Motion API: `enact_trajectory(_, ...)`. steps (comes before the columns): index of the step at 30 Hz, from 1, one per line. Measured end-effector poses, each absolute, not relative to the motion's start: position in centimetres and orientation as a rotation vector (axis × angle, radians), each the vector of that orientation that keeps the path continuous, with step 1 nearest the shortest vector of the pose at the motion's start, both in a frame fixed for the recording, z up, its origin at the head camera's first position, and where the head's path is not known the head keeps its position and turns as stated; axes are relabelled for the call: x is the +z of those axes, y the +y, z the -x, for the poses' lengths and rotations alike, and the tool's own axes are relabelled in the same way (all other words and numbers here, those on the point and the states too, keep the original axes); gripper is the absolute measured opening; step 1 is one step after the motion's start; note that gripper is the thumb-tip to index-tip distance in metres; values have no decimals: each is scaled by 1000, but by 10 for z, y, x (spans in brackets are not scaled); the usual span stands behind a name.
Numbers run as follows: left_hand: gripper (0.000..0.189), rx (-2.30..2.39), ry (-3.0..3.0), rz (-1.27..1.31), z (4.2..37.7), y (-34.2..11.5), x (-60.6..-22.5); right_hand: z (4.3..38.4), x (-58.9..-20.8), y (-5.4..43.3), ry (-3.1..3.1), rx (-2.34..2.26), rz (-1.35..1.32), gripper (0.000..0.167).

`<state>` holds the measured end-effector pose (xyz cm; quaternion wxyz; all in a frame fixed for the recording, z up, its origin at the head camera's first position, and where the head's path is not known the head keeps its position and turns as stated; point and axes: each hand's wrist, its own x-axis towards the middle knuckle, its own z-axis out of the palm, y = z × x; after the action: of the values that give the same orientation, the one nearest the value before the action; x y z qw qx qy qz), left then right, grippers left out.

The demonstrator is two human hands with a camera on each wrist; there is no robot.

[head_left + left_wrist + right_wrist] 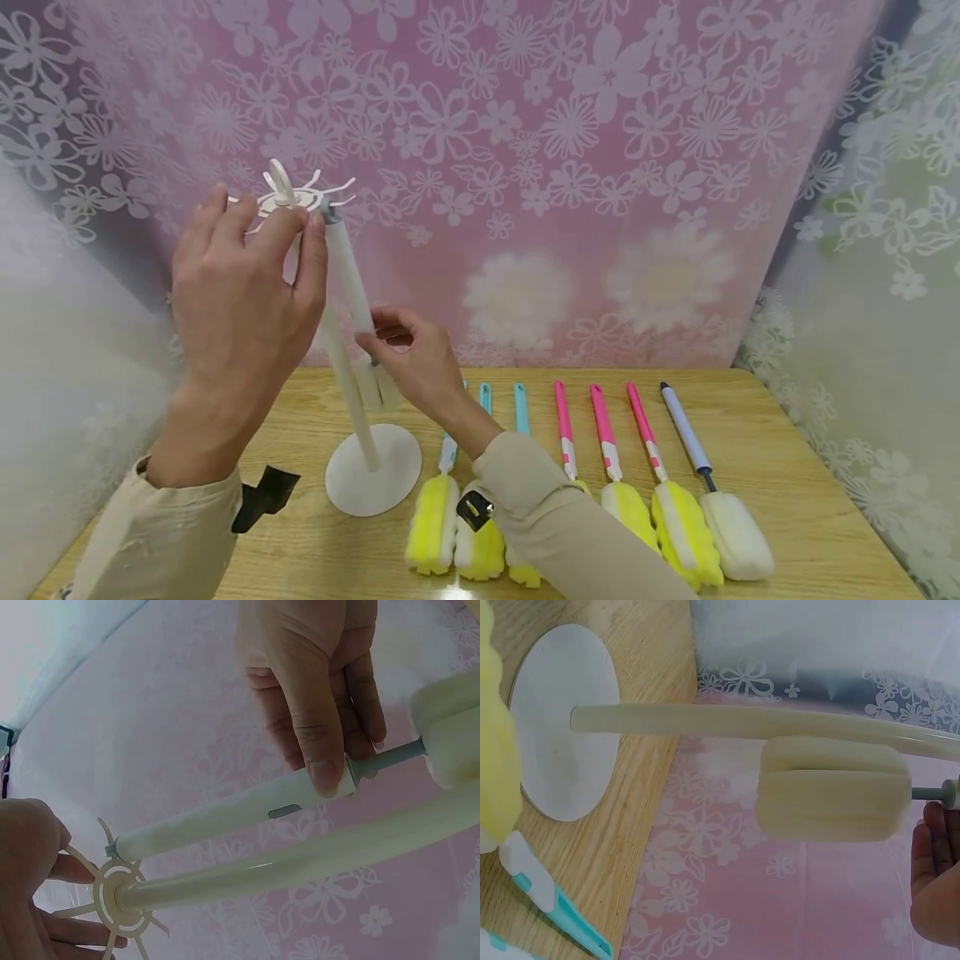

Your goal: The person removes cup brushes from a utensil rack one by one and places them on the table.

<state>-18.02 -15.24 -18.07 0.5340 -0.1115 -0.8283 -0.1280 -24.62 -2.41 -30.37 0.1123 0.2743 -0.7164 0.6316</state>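
A white stand (347, 392) with a round base and a ring of hooks (303, 200) on top stands on the table. At the ring, my left hand (243, 292) grips the hooks with curled fingers. A white sponge bottle brush (225, 814) hangs head down beside the pole, its grey handle end at one of the hooks. Whether its loop is fully over the hook, I cannot tell. My right hand (420, 354) pinches the lower part of its handle between thumb and fingers. Below that, in the right wrist view, is the pale sponge head (832, 795).
On the wooden table (292, 550), right of the base, lie several yellow-and-white sponge brushes with teal or pink handles (600, 417), partly under my right forearm. A white sponge brush with a light blue handle (686, 425) is rightmost. A flowered pink cloth (540, 167) hangs behind.
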Motion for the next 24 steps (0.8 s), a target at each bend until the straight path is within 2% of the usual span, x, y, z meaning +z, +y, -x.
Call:
enact_trajectory(14,33,-294,-1978,272,181,-151,-182,238,-299,-7,-2148,1816,-767,29)
enact_trajectory(24,33,-329,-1958,261,179,-152,-183,237,-284,31,-2014,1802,-832,28)
